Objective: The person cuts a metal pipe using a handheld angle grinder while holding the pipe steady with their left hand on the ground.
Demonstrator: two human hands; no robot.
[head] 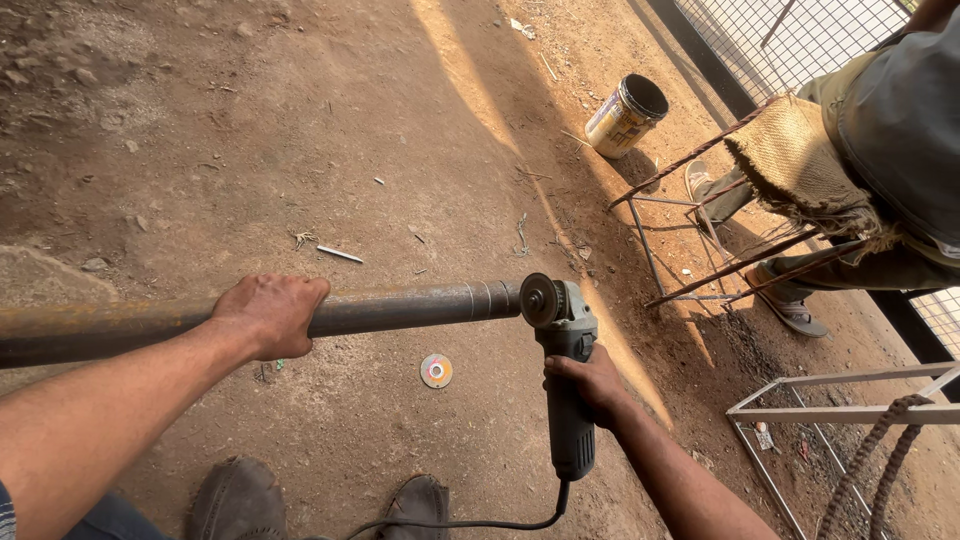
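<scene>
A long rusty steel pipe (410, 308) runs level from the left edge to the middle of the view. My left hand (268, 313) is wrapped over it from above. My right hand (590, 382) grips the grey-green body of a corded angle grinder (563, 370), whose disc (540, 299) sits right against the pipe's free end. The grinder's black cord trails down toward my feet.
A loose grinding disc (436, 370) lies on the dirt below the pipe. A metal can (625, 115) stands at the back. Another person (880, 150) sits at right on a rebar frame stool with a sack. A steel frame (850, 410) and rope lie at lower right.
</scene>
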